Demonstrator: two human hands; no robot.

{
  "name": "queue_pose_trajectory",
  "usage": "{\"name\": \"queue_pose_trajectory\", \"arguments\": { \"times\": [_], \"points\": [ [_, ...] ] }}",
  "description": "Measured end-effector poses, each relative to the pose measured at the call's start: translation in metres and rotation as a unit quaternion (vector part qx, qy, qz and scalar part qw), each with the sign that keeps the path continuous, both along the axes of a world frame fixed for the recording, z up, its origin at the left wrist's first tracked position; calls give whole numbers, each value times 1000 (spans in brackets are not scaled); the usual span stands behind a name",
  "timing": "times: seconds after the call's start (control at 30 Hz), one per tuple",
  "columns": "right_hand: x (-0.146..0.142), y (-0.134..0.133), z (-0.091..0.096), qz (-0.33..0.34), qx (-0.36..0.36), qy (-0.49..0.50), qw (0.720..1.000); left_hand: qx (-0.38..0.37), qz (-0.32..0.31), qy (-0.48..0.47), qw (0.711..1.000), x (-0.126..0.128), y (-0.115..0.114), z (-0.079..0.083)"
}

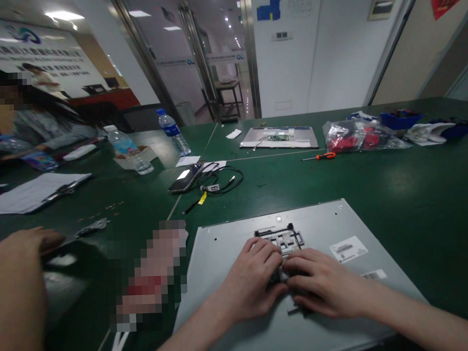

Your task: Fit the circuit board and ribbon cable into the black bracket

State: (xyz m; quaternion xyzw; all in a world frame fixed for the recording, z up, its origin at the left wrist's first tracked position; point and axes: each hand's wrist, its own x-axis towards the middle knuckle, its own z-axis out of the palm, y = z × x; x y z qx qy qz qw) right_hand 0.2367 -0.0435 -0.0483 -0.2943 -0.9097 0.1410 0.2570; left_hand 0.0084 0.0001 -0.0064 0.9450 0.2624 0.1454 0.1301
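A large grey metal panel [210, 278] lies flat on the table in front of me. Near its middle sits a small silver-and-black slotted metal piece [297, 239], partly covered by my fingers. My left hand [255, 277] is closed over the near side of this piece, fingers bent and thumb tucked in. Beside it, almost touching, my right hand [330, 282] is curled with its fingertips pressed inward. What lies between the fingertips is mostly hidden; a dark bit shows there. Two white labels, one a barcode label [347, 249], are stuck on the panel's right part.
A black cable [239, 178] and a phone [186, 178] lie beyond the panel. An orange-handled screwdriver [325, 156], another panel with a green board [278, 137] and bagged red parts [355, 136] are farther back. Another person's arm [19, 285] reaches in at left, by a blurred-out item.
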Motion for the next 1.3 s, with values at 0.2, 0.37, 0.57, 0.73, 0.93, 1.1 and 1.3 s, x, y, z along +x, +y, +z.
{"name": "queue_pose_trajectory", "arguments": {
  "times": [0.2, 0.37, 0.57, 0.73, 0.93, 1.1, 1.3],
  "points": [
    [1, -1, 1, -25, 41, 10, 999, 14, 4, 0, 1000, -2, 2, -4],
    [2, 2, 10, -83, 52, 53, 994, 13, 3, 1, 1000, -3, 3, -2],
    [6, 4, 12, -146, 6, 53, 988, 5, 9, 6, 1000, -2, 3, 0],
    [6, 4, 8, -153, -20, 30, 988, 10, 9, 4, 1000, -3, 3, -1],
    [5, 3, 6, -140, -26, 28, 989, 8, 11, 9, 1000, -2, 3, -1],
    [4, 2, 4, -120, -29, 34, 992, 2, 13, 16, 1000, -2, 3, -2],
    [0, 0, 4, -41, 27, 33, 998, -8, 5, 6, 1000, -2, 4, -2]
  ]
}}
